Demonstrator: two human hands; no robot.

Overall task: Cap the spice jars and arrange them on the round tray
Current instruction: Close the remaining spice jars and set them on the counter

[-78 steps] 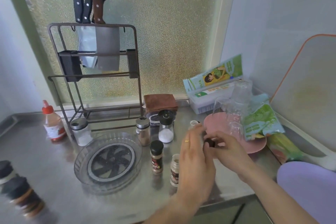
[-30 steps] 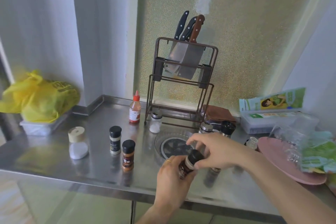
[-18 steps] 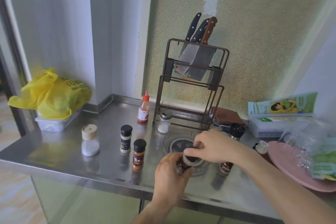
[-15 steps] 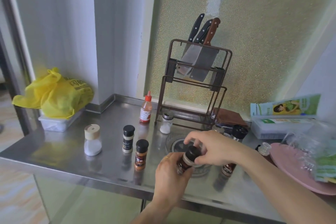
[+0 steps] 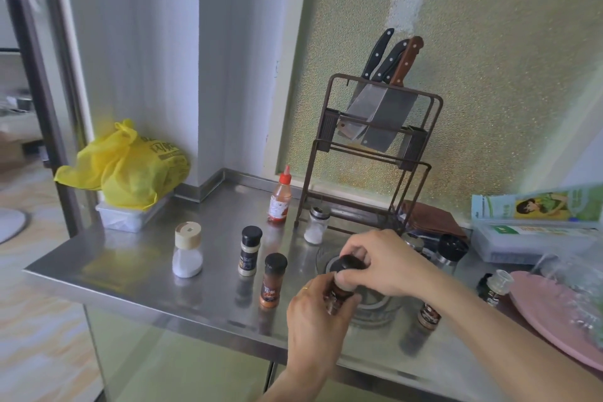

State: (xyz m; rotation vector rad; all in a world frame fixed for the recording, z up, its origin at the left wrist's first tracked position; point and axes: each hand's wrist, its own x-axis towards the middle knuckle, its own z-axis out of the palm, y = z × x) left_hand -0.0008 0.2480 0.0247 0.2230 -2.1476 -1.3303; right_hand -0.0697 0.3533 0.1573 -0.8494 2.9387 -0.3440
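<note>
Steel counter (image 5: 137, 271) holds the knife rack (image 5: 372, 153) at the back, the clear round tray (image 5: 375, 310) mostly hidden under your hands, and capped jars to its left: a white-filled one (image 5: 187, 250), a pale one (image 5: 250, 251), an orange-brown one (image 5: 273, 281). Your left hand (image 5: 318, 320) grips a tilted brown spice jar (image 5: 336, 295) just over the tray's near-left edge. Your right hand (image 5: 381, 263) curls round its black cap (image 5: 347, 264) on the jar's top.

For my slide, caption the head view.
Left hand holds a spice jar while right hand fits its black cap above the steel counter.
</note>
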